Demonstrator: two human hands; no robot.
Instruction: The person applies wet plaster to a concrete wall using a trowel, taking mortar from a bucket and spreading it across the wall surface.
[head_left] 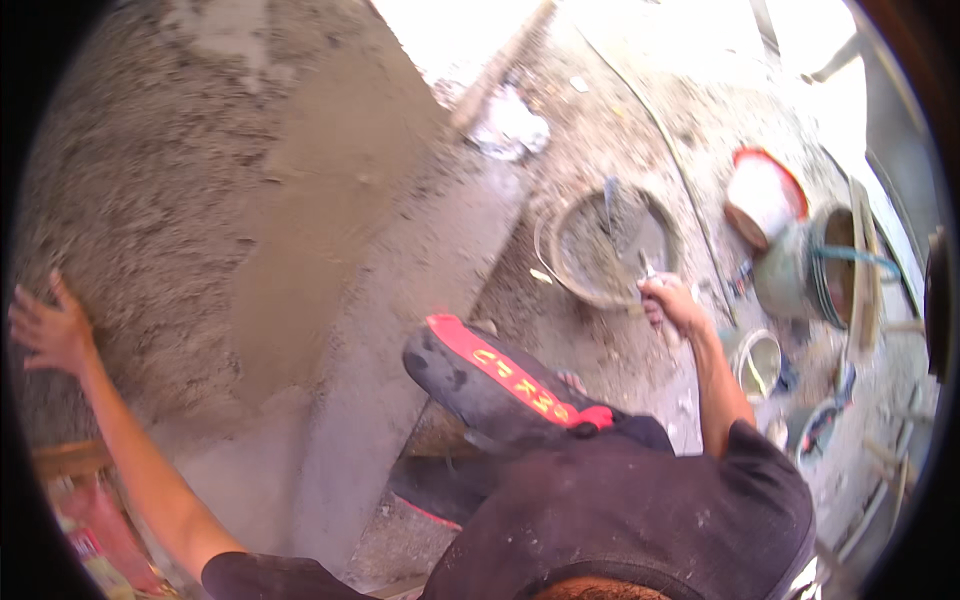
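Steel trowel with a slim neck (648, 266): is sitting in the right hand (672, 303), which is gripping its handle with curled fingers; its blade end is pointing into a round, grey, mortar-filled bucket (570, 284) just beyond that hand, outline partly unclear. Left hand (52, 330): is spreading its fingers wide, holding nothing, apparently resting on a rough grey mortar surface (150, 230); contact is not showing clearly.

Risks, judged: steep tilting could be shedding mortar from the trowel; the grey blade-like tool (609, 197), standing in the bucket beyond the right hand, could be snagging it; left-hand pressure could be denting soft mortar.

Surroundings: white bucket with red rim (765, 200), is leaning beyond and right of the right hand; grey-green bucket with blue handle (790, 280), is lying to its right; long, thin, pale hose (660, 125), is running just right of the mortar bucket; bent knee in dark, red-striped trousers (430, 365), is crowding the span between the hands.
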